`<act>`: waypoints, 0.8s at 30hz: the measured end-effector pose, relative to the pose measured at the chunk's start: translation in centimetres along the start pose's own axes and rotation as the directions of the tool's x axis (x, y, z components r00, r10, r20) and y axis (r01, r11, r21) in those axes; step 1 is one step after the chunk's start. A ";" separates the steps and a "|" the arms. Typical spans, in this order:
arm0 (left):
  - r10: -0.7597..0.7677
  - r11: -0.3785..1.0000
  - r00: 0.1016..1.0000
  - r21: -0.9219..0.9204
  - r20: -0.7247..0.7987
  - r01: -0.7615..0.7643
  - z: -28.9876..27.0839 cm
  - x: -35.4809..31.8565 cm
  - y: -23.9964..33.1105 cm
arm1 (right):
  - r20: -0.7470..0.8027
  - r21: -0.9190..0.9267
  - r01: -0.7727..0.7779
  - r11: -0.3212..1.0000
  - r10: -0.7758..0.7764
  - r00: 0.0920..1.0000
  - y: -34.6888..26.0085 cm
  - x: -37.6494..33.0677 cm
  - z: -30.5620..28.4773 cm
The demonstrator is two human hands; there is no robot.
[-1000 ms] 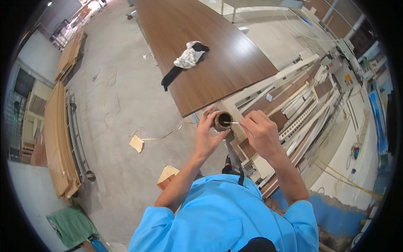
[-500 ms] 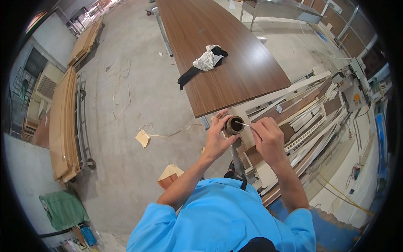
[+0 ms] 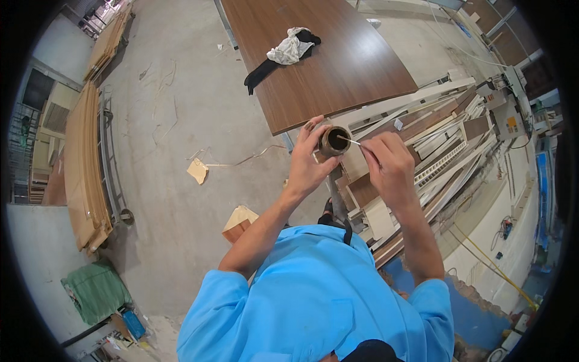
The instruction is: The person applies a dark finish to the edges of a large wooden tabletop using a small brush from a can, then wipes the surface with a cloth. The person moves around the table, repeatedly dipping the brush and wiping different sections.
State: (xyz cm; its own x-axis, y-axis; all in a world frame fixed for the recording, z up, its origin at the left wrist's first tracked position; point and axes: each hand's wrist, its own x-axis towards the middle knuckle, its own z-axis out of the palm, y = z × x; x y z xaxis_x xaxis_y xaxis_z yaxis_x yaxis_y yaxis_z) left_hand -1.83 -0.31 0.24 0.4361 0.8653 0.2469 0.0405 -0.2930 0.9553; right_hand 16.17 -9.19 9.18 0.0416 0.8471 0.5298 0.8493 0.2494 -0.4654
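Note:
My left hand (image 3: 309,161) is wrapped round a small brown jar (image 3: 326,146), its dark open mouth tilted toward me. Between the fingers of my right hand (image 3: 389,164) is a thin pale stick (image 3: 354,142), and its far end dips inside the jar's mouth. Whether the stick carries a brush tip is hidden in the dark of the jar. Both hands are held in front of my chest, by the near end of a brown wood-grain panel (image 3: 338,78). On that panel lies a bundled white cloth (image 3: 291,48) with a black cloth (image 3: 260,75) under it.
Wood strips and offcuts (image 3: 434,154) are heaped to the right of the panel. Stacked brown boards (image 3: 84,175) lean on a wheeled rack at left. A torn cardboard scrap (image 3: 197,171) and a pale box-like piece (image 3: 240,222) lie on the concrete floor. A green sack (image 3: 95,291) sits at lower left.
My view has tilted, so the panel, cloths and hands all sit higher in the picture. The jar and stick stay in the same grips, the stick still inside the jar's mouth.

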 end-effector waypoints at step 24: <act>-0.019 1.000 0.999 0.015 0.044 0.018 2.2 2.1 -0.8 | 0.150 0.382 -0.393 0.837 0.363 0.920 5.1 -1.7 0.4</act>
State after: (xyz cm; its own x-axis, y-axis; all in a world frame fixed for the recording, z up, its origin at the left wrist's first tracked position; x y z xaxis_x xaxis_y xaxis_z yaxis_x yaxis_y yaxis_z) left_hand 0.97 0.84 -0.34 0.4742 0.8521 0.2217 0.0616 -0.2833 0.9571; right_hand 20.21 -9.16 5.59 0.2681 0.9398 0.2121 0.4930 0.0553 -0.8683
